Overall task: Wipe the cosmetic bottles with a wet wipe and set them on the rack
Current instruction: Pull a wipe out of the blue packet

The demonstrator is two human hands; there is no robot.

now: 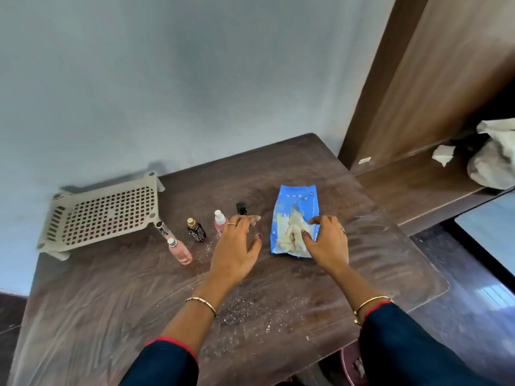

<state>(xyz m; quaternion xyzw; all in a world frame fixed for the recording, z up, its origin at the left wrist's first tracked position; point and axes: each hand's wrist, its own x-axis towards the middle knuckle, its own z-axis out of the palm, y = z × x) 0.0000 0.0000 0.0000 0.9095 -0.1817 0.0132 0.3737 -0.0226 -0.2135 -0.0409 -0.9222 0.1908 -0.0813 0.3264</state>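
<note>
A dark wooden bench (111, 302) is seen from above, set against a pale blue wall. A beige perforated rack (103, 215) stands at its far left, and nothing has been set on it.

Five bottles are ranged to the right of the rack, all on the bench. A black tube (163, 229) and a clear pink bottle (180, 251) lie on their sides, just beside the rack's near corner. A dark bottle with a gold cap (196, 230) stands upright next to them. A pink bottle with a white cap (220, 222) is partly hidden by the left hand (237, 246), and a small black bottle (242, 208) stands just behind that hand.

The left hand is held low over the bench with its fingers spread and relaxed; nothing is gripped. Whether the bench is touched cannot be told.

A blue wipe pack (289, 199) lies flat to the right of the bottles, with a white wipe (291, 235) bunched up out of its opening. The right hand (327, 243) is placed over the pack's right side, and a fold of the wipe is pinched between the curled thumb and forefinger.

White specks (250, 316) are scattered over the bench near the wrists. A wooden shelf (404, 190) with crumpled bags (493, 160) is seen at the right.
</note>
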